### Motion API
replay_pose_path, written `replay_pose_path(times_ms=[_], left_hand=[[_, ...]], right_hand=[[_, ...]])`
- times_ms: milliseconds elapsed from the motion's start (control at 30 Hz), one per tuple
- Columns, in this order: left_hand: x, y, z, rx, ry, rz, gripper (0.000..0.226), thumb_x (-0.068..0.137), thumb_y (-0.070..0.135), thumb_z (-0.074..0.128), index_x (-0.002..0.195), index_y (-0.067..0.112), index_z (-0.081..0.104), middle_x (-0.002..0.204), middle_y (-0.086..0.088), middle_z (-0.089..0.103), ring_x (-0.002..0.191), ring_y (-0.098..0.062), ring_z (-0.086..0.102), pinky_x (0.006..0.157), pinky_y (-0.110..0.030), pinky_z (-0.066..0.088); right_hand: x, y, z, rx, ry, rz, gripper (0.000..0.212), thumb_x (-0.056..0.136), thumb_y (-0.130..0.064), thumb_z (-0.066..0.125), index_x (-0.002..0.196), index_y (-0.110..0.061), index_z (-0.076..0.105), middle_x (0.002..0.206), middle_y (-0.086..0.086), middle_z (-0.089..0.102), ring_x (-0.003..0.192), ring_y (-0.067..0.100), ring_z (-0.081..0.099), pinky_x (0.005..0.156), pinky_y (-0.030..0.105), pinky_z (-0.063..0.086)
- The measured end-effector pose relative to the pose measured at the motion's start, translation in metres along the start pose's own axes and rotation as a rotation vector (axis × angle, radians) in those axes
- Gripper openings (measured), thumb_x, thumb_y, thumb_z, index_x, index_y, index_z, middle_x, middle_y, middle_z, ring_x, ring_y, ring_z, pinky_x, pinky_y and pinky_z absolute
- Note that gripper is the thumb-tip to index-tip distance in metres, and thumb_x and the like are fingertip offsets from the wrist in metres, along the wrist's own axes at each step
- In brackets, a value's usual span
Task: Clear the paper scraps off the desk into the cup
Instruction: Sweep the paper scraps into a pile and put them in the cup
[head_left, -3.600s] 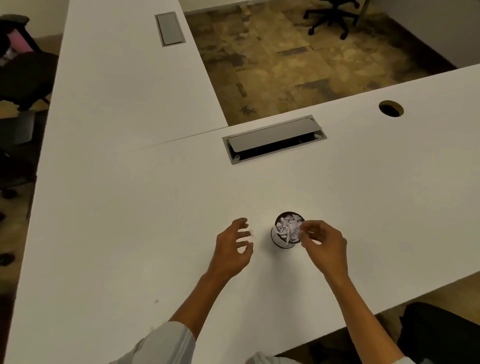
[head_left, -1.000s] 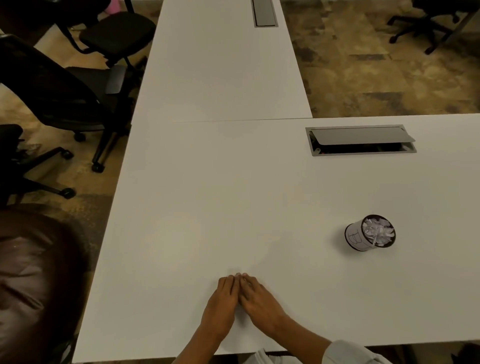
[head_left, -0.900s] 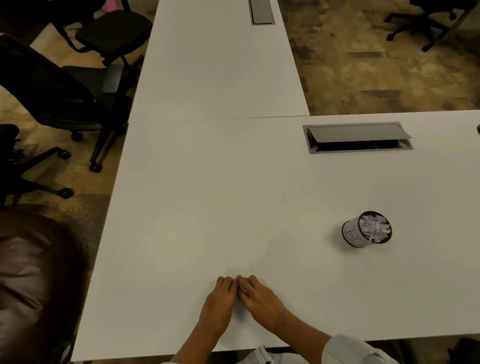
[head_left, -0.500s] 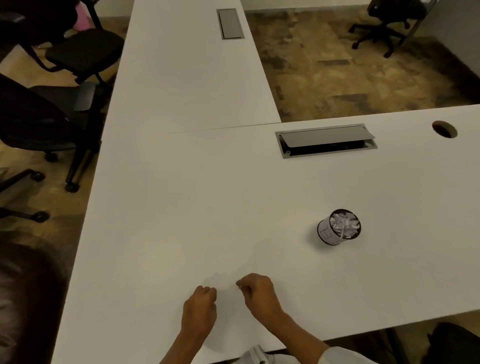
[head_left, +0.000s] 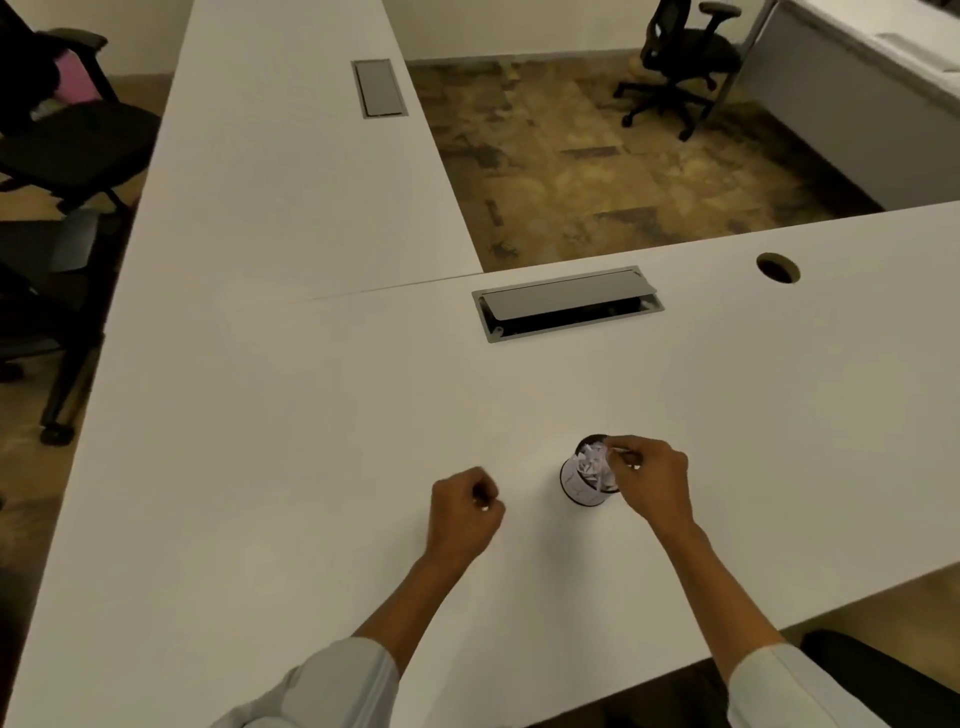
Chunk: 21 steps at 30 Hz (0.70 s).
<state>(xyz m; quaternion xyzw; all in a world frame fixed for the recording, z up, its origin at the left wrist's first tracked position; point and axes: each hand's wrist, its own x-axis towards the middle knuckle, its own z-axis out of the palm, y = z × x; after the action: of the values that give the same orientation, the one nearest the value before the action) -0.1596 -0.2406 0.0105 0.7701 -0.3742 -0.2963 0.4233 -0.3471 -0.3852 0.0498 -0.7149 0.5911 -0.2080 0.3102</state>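
Observation:
A small dark-rimmed white cup (head_left: 575, 486) stands on the white desk (head_left: 311, 415), filled to the top with white paper scraps (head_left: 589, 464). My right hand (head_left: 652, 480) hovers over the cup's right rim, its fingertips pinched on a small paper scrap (head_left: 605, 445) above the opening. My left hand (head_left: 464, 512) rests on the desk a little to the left of the cup. It is curled into a fist, and a small white bit shows between thumb and fingers.
A grey cable hatch (head_left: 566, 306) lies half open in the desk behind the cup, with a round grommet hole (head_left: 777, 267) to its right. A second desk (head_left: 291, 156) runs away at the left. Black office chairs (head_left: 67, 150) stand beside it.
Both hands left the desk's front edge, where they were pressed together. The right hand went to the cup with fingers pinched; the left closed into a fist beside it. The view swung right.

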Motion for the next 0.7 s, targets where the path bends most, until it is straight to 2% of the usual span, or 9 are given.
replay_pose_path(times_ms=[133, 200, 267, 367, 400, 467, 533, 600, 700], left_hand=[[0.022, 0.037, 0.021, -0.098, -0.012, 0.057, 0.011, 0.068, 0.001, 0.066, 0.068, 0.012, 0.064, 0.067, 0.002, 0.068, 0.063, -0.011, 0.063, 0.061, -0.024, 0.056], [0.025, 0.039, 0.022, -0.170, -0.079, 0.063, 0.013, 0.072, 0.005, 0.070, 0.080, 0.014, 0.065, 0.080, 0.002, 0.070, 0.072, -0.009, 0.066, 0.065, -0.023, 0.057], [0.022, 0.031, 0.016, -0.199, -0.162, 0.058, 0.032, 0.073, 0.012, 0.076, 0.101, 0.019, 0.063, 0.102, 0.008, 0.067, 0.089, -0.005, 0.065, 0.071, -0.021, 0.058], [0.008, 0.000, -0.008, -0.107, -0.176, 0.029, 0.056, 0.073, 0.023, 0.079, 0.123, 0.028, 0.053, 0.123, 0.017, 0.055, 0.109, -0.001, 0.056, 0.079, -0.017, 0.052], [0.002, -0.015, -0.019, -0.084, -0.159, 0.003, 0.058, 0.073, 0.024, 0.080, 0.125, 0.029, 0.052, 0.126, 0.017, 0.053, 0.111, -0.002, 0.054, 0.081, -0.017, 0.049], [-0.015, -0.048, -0.046, -0.022, -0.119, -0.066, 0.058, 0.074, 0.024, 0.079, 0.125, 0.029, 0.051, 0.126, 0.016, 0.052, 0.111, -0.003, 0.052, 0.084, -0.019, 0.047], [-0.035, -0.083, -0.076, 0.056, -0.094, -0.152, 0.055, 0.075, 0.022, 0.078, 0.124, 0.026, 0.052, 0.124, 0.013, 0.053, 0.109, -0.006, 0.053, 0.084, -0.022, 0.047], [-0.059, -0.114, -0.106, 0.129, -0.076, -0.240, 0.049, 0.076, 0.018, 0.078, 0.119, 0.022, 0.055, 0.118, 0.009, 0.057, 0.104, -0.010, 0.056, 0.082, -0.023, 0.048], [-0.095, -0.150, -0.142, 0.198, -0.039, -0.349, 0.039, 0.075, 0.012, 0.077, 0.109, 0.020, 0.059, 0.102, 0.005, 0.063, 0.089, -0.011, 0.061, 0.069, -0.011, 0.046]], right_hand=[[0.018, 0.001, -0.003, -0.076, -0.218, 0.060, 0.044, 0.085, -0.003, 0.063, 0.129, -0.006, 0.059, 0.118, 0.013, 0.068, 0.101, 0.021, 0.068, 0.090, 0.022, 0.047], [0.020, -0.001, -0.005, -0.092, -0.235, 0.053, 0.049, 0.083, 0.002, 0.060, 0.132, -0.004, 0.056, 0.124, 0.016, 0.065, 0.112, 0.026, 0.064, 0.099, 0.032, 0.048], [0.017, -0.004, -0.007, -0.088, -0.207, 0.035, 0.049, 0.083, 0.003, 0.059, 0.131, -0.005, 0.057, 0.124, 0.015, 0.066, 0.114, 0.026, 0.063, 0.102, 0.036, 0.048], [0.003, -0.012, -0.004, -0.039, -0.128, -0.031, 0.038, 0.083, -0.004, 0.065, 0.120, -0.011, 0.065, 0.112, 0.006, 0.071, 0.104, 0.019, 0.068, 0.093, 0.036, 0.055], [-0.004, -0.016, 0.001, -0.004, -0.117, -0.070, 0.032, 0.083, -0.005, 0.066, 0.114, -0.012, 0.067, 0.106, 0.003, 0.072, 0.098, 0.016, 0.069, 0.087, 0.031, 0.057], [-0.021, -0.023, 0.019, 0.046, -0.169, -0.142, 0.025, 0.082, -0.002, 0.065, 0.105, -0.012, 0.070, 0.096, -0.003, 0.071, 0.087, 0.005, 0.068, 0.073, 0.013, 0.054], [-0.039, -0.028, 0.045, 0.060, -0.281, -0.183, 0.023, 0.082, 0.001, 0.065, 0.101, -0.011, 0.071, 0.091, -0.007, 0.070, 0.080, 0.000, 0.067, 0.065, 0.005, 0.051], [-0.058, -0.031, 0.078, 0.046, -0.410, -0.205, 0.023, 0.081, 0.001, 0.065, 0.100, -0.010, 0.072, 0.088, -0.003, 0.072, 0.078, 0.003, 0.069, 0.067, 0.014, 0.057], [-0.086, -0.036, 0.129, -0.036, -0.576, -0.230, 0.024, 0.081, -0.002, 0.066, 0.103, -0.009, 0.073, 0.092, 0.004, 0.074, 0.078, 0.010, 0.070, 0.078, 0.027, 0.059]])
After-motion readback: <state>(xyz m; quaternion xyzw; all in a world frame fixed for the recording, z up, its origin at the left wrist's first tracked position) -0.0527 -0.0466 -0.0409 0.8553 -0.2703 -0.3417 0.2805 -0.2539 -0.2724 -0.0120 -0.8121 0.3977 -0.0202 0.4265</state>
